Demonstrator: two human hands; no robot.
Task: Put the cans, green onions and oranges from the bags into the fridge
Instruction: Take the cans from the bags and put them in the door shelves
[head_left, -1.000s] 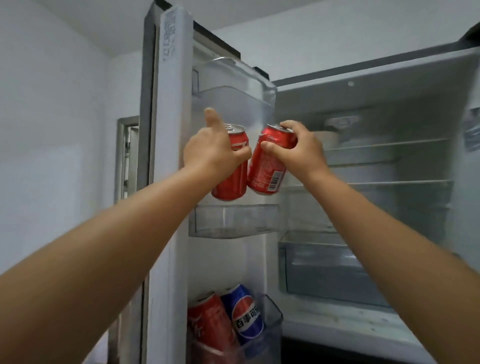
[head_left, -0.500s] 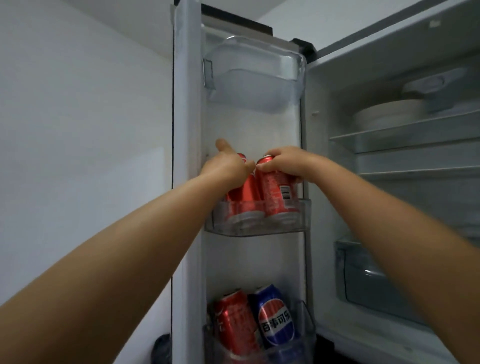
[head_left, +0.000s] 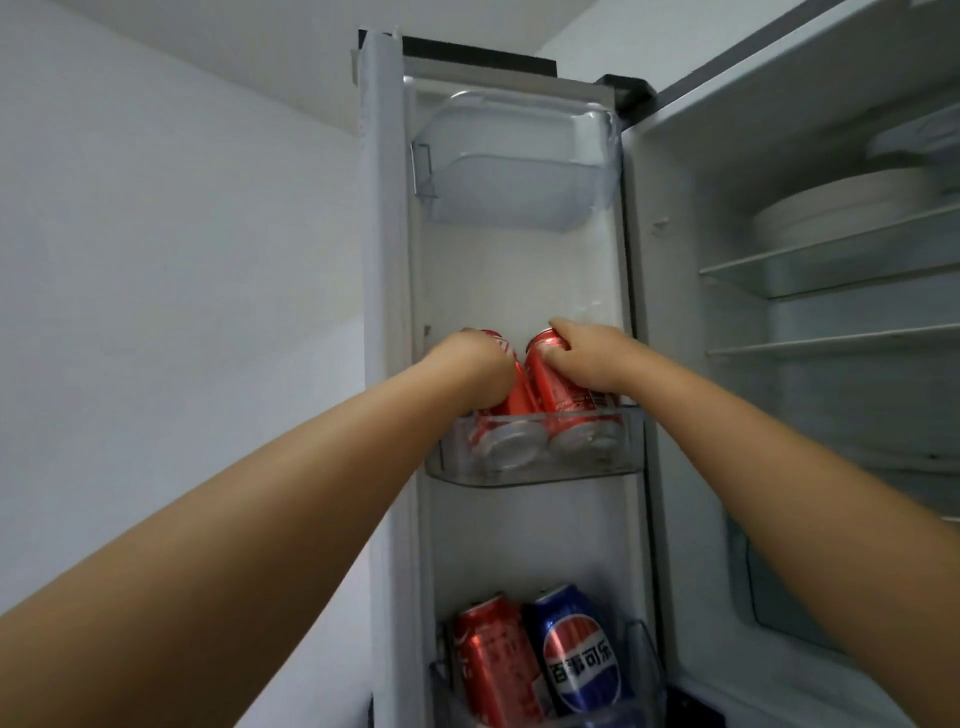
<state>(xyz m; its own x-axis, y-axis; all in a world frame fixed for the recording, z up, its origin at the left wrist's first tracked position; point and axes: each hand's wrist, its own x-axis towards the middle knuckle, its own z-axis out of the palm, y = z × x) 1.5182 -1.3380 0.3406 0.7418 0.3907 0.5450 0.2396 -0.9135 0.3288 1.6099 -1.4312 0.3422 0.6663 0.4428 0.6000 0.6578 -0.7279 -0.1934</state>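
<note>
Left hand (head_left: 470, 371) grips one red can (head_left: 511, 395), right hand (head_left: 587, 358) another (head_left: 558, 387), both tilted in the middle door bin (head_left: 535, 470).

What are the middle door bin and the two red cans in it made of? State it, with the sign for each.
Middle door bin: clear, glossy plastic by the look; the can bottoms show through its front wall.
Two red cans: likely thin metal, probably aluminium, with printed red sides and bare silvery bottoms. The left hand and right hand each grip one.

two red cans (head_left: 558, 395), tilted, side by side in middle door bin (head_left: 535, 470)
</note>
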